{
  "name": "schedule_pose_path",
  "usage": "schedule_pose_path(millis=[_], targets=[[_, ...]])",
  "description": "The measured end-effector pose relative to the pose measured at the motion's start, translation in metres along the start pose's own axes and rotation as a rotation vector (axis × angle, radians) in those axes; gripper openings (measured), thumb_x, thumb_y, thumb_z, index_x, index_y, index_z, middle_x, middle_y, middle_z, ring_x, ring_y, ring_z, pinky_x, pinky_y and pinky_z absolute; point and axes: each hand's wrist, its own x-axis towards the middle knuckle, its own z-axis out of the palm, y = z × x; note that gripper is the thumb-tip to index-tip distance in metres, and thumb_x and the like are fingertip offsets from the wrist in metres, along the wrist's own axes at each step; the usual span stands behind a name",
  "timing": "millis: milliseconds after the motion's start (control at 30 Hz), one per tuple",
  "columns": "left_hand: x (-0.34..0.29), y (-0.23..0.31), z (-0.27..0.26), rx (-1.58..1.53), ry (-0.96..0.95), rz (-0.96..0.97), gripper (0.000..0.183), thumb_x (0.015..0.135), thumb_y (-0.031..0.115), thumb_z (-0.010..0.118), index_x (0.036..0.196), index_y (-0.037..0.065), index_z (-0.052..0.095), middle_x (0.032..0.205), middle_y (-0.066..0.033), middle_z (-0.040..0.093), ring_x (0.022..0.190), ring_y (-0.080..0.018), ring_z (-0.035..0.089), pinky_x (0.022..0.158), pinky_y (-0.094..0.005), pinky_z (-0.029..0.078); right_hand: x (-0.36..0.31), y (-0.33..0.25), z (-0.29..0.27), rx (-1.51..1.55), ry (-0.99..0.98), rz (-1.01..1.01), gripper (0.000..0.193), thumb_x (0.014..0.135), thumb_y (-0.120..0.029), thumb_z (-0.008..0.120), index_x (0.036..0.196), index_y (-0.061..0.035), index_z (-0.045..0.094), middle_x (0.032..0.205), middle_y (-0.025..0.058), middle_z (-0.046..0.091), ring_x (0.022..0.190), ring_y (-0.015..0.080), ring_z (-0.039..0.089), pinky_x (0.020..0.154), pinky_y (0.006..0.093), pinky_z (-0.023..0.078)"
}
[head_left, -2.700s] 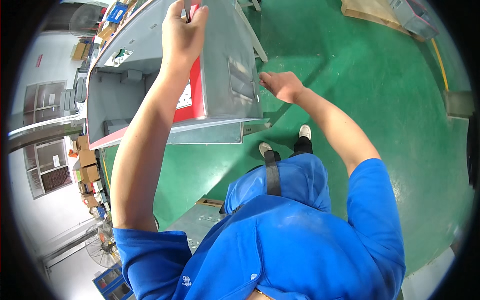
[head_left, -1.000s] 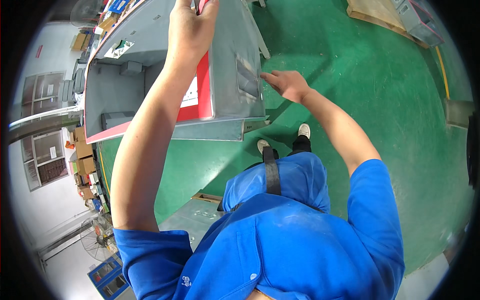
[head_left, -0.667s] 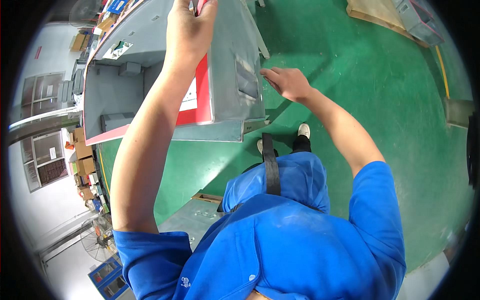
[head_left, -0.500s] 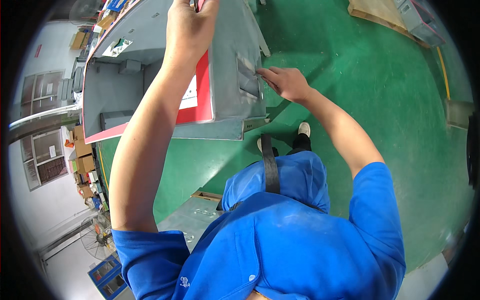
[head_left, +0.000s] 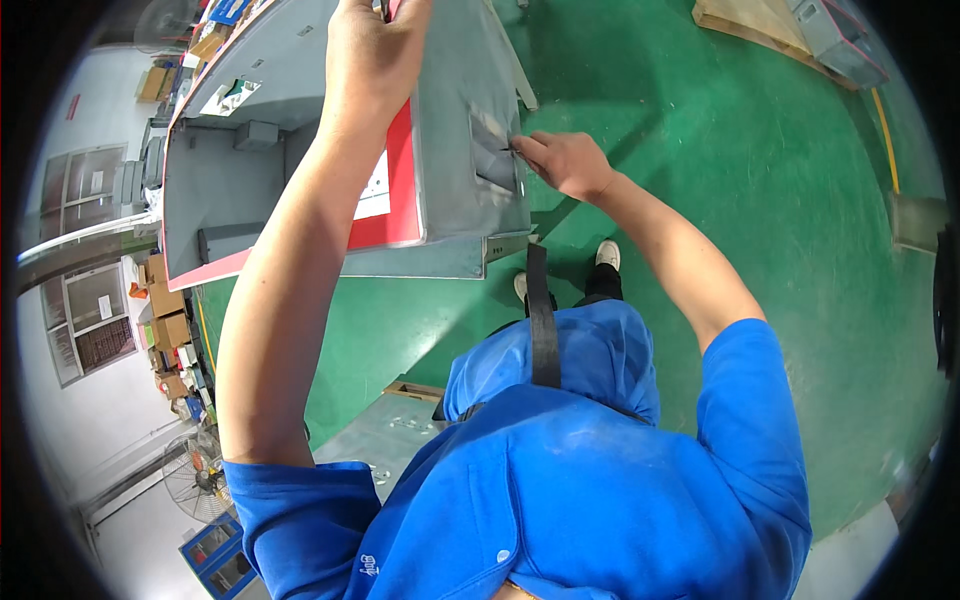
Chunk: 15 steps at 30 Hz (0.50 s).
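Observation:
A large grey metal cabinet [head_left: 450,150] with a red border stands in front of me at the upper left, its inside partly showing. My left hand [head_left: 375,50] reaches over its near side at the top edge of the view. The fingers are partly cut off, and a small dark thing shows between thumb and forefinger. My right hand [head_left: 568,165] is at the cabinet's right face, beside a rectangular recess [head_left: 492,155] with smudged pale patches around it. Its thumb and fingers are pinched together at the recess's edge; what they hold is too small to make out.
Below the cabinet, a grey panel [head_left: 385,440] lies at my left side. Cardboard boxes [head_left: 170,330] and a standing fan [head_left: 195,478] line the left wall. A wooden pallet [head_left: 755,35] bearing a grey metal box [head_left: 840,45] is at the upper right on the green floor [head_left: 680,90].
Both hands have shifted very slightly left in the view, along with the cabinet. The right hand stays pinched at the recess, and the black strap hanging at my front has swung a little.

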Motion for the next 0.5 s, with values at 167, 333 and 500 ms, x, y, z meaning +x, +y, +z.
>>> schedule_pose_path(millis=[167,333,500], targets=[[-0.006,0.007,0.003,-0.080,0.010,-0.008,0.013,0.085,0.009,0.055,0.098,0.006,0.054,0.068,0.0047,0.046,0.060,-0.0040,0.040,0.052,-0.0204,0.033,-0.008,0.004,0.008,-0.005,0.030,0.001,0.023,0.083,-0.017,0.052,0.105,-0.0148,0.050,0.078,0.0061,0.056,0.065,0.0290,0.058,0.050,0.0393,0.045],[-0.005,0.009,0.001,0.011,0.005,-0.049,0.014,0.086,0.010,0.054,0.099,0.006,0.053,0.069,0.0041,0.046,0.060,-0.0045,0.040,0.053,-0.0204,0.033,-0.002,0.001,-0.001,-0.016,-0.008,-0.014,0.025,0.082,-0.015,0.054,0.107,-0.0145,0.051,0.077,0.0065,0.056,0.064,0.0284,0.058,0.050,0.0392,0.045],[-0.007,0.012,0.003,-0.024,0.018,-0.009,0.014,0.086,0.011,0.054,0.099,0.006,0.053,0.069,0.0037,0.047,0.060,-0.0045,0.041,0.053,-0.0203,0.033,-0.006,-0.003,0.003,0.030,0.087,0.006,0.025,0.082,-0.016,0.054,0.106,-0.0154,0.050,0.075,0.0070,0.055,0.065,0.0293,0.058,0.050,0.0403,0.045]])
